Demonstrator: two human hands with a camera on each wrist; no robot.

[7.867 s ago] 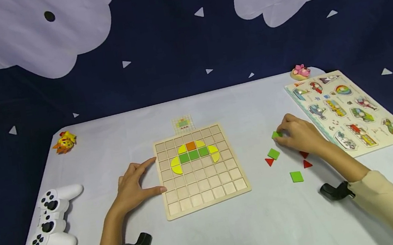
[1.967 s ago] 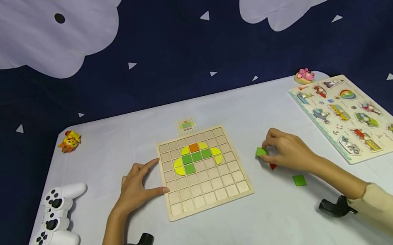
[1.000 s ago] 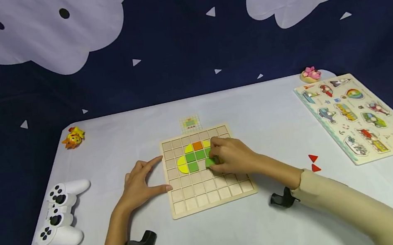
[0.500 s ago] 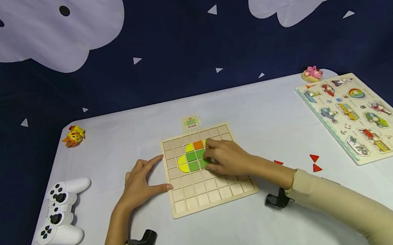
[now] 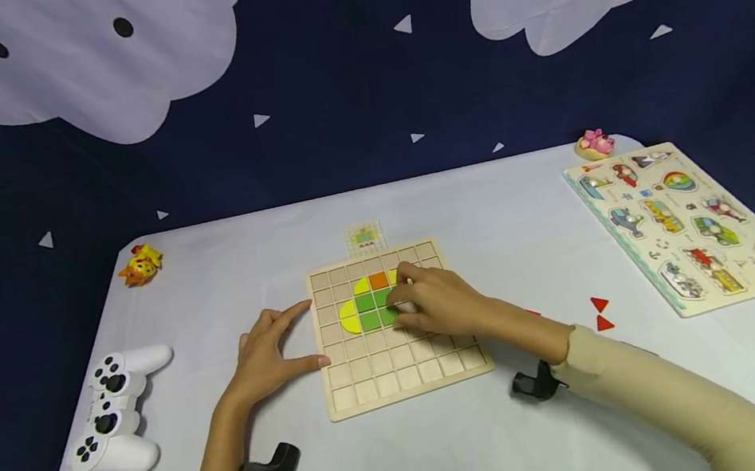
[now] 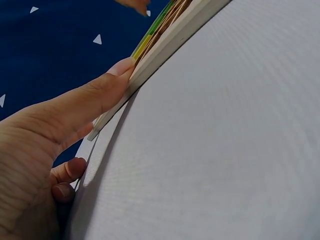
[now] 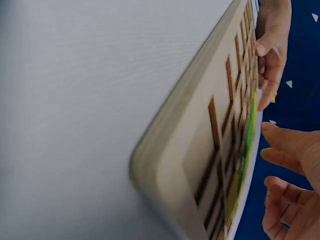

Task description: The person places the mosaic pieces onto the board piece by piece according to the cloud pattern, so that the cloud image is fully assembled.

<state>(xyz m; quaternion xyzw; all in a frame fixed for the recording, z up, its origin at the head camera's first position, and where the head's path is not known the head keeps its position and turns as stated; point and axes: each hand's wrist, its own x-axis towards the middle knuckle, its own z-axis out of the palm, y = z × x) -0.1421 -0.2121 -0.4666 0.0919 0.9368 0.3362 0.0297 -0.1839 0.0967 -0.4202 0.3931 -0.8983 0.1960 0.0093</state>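
A square wooden grid board (image 5: 383, 364) lies mid-table. Set in its cells are an orange square (image 5: 378, 280), yellow rounded pieces (image 5: 350, 317) and several green squares (image 5: 369, 320). My left hand (image 5: 262, 354) touches the board's left edge with spread thumb and index finger; the thumb (image 6: 102, 92) rests on the edge in the left wrist view. Over the board's right half is my right hand (image 5: 443, 300), fingertips beside a green square (image 5: 389, 315) and covering cells behind it. In the right wrist view its fingers (image 7: 287, 140) stand apart, with nothing seen between them.
Red triangles (image 5: 603, 322) lie right of the board, one partly behind the right forearm. A small pattern card (image 5: 365, 238) touches the board's far edge. A picture puzzle (image 5: 691, 224) and pink figurine (image 5: 595, 144) sit right; a game controller (image 5: 113, 417) and yellow figurine (image 5: 141, 265) left.
My right hand has carried a green square from the right side onto the board, set it in the second green row, and loosened its fingers. My left hand stays at the board's edge.
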